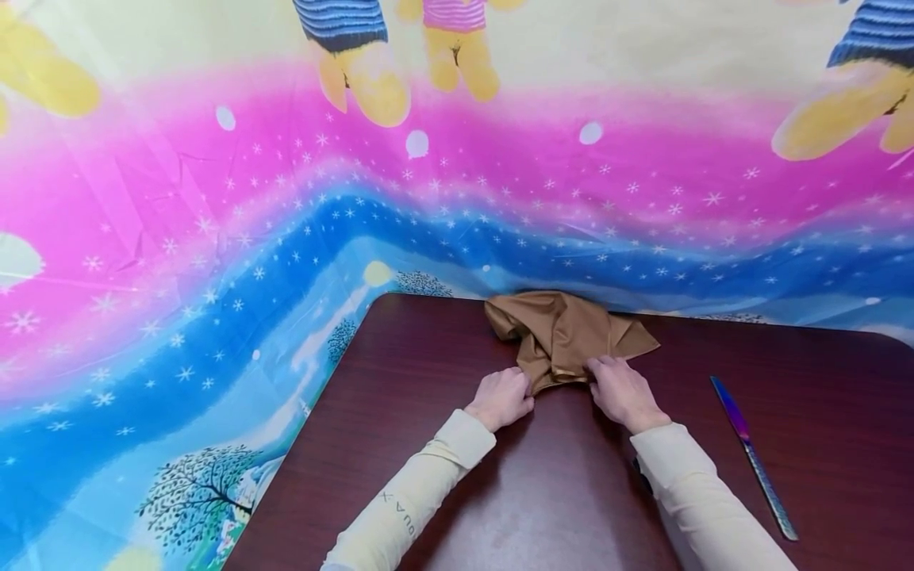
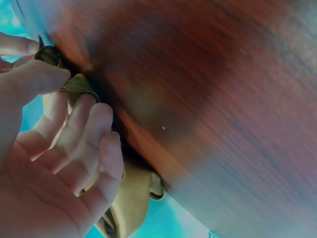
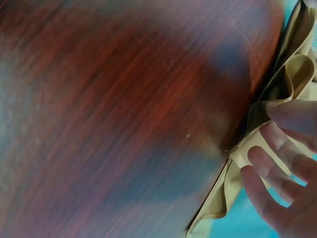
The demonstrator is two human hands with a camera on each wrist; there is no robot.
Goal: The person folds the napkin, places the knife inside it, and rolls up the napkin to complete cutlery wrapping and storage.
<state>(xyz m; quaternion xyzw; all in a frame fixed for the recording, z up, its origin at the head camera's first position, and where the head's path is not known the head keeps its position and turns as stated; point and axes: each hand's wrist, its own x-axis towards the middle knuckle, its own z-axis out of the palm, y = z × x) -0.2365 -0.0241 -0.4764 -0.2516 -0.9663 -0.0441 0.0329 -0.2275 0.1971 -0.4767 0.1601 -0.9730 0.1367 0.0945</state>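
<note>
A crumpled brown cloth (image 1: pixel 564 329) lies in folds near the far edge of the dark wooden table. My left hand (image 1: pixel 502 396) pinches its near left edge; in the left wrist view the thumb and fingers of that hand (image 2: pixel 64 148) close on a fold of the fabric. On the near right side, my right hand (image 1: pixel 623 388) pinches the cloth too. The right wrist view has the thumb of that hand (image 3: pixel 292 163) against the hem (image 3: pixel 242 151), other fingers spread beneath. Between the hands the near edge of the cloth is bunched.
A table knife (image 1: pixel 753 460) with a shiny blue-purple blade lies to the right of my right arm, tip away from me. The table (image 1: pixel 371 381) has a rounded far left corner. A colourful printed curtain (image 1: pixel 457 182) hangs right behind and along the left side.
</note>
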